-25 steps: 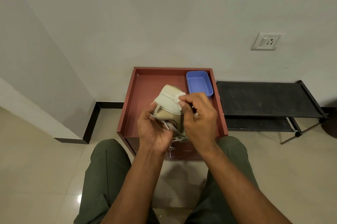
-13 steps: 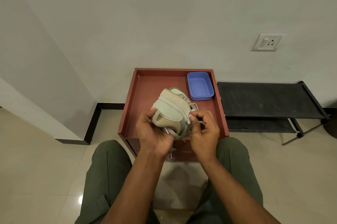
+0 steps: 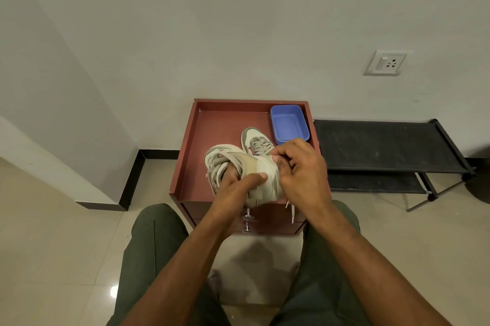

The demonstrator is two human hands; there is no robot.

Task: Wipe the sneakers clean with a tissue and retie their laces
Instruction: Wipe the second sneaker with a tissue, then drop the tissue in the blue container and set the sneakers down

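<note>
A beige and grey sneaker (image 3: 233,160) lies turned on its side above the red table (image 3: 225,124). My left hand (image 3: 234,190) grips it, fingers among the loose laces and thumb across its side. My right hand (image 3: 299,166) holds the sneaker's heel end with curled fingers; a white tissue may be under them, but I cannot tell. Lace ends (image 3: 291,213) hang over the table's front edge. The second sneaker (image 3: 256,141) stands on the table behind, partly hidden by my right hand.
An empty blue plastic tub (image 3: 289,124) sits at the table's back right corner. A black low rack (image 3: 384,145) stands to the right against the wall. My knees in green trousers flank the table's drawer knobs (image 3: 248,222).
The sneaker has turned in my hands so its laced top faces left. My right hand has risen from the lower right side to the heel. The second sneaker shows more.
</note>
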